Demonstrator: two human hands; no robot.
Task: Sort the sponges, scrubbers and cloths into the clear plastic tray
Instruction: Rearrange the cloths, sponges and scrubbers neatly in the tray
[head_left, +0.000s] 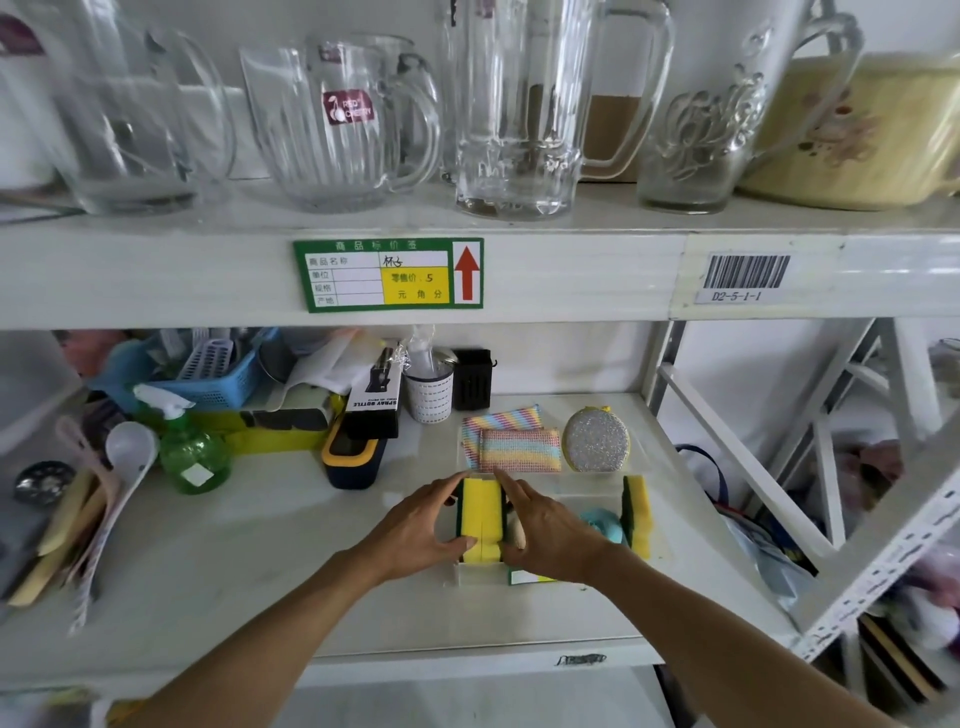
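Down on the lower shelf (260, 571), far left: a green spray bottle (192, 457), out of the way and no part of the sorting.

Next, the left grip (426, 525), pressed flat on the left side of the yellow sponges (480, 519). Standing on their edges, green sides out, squeezed together like a little pack. Squeezed that way, most likely, so as to slide down into the front-left box of the clear plastic tray (592, 486) without falling apart.

Then the right grip (550, 540), pushing on the other side of the same pack, one finger stretched along the top edge to keep it straight. Both closed on the sponges, neither one let go.

Behind the pack, in the back-left box of the tray: two rainbow cloths (519, 447), lying flat, one partly on the other. Beside them, in the back-right box: a round glittery scrubber (596, 440), lying flat, all alone.

Front again, just right of the right grip: something soft and blue (605, 522), half hidden, hard to tell what.

Last, along the tray's right wall: one more sponge (638, 514), yellow and green, up on its edge. Looks nearly done, with like things kept together.
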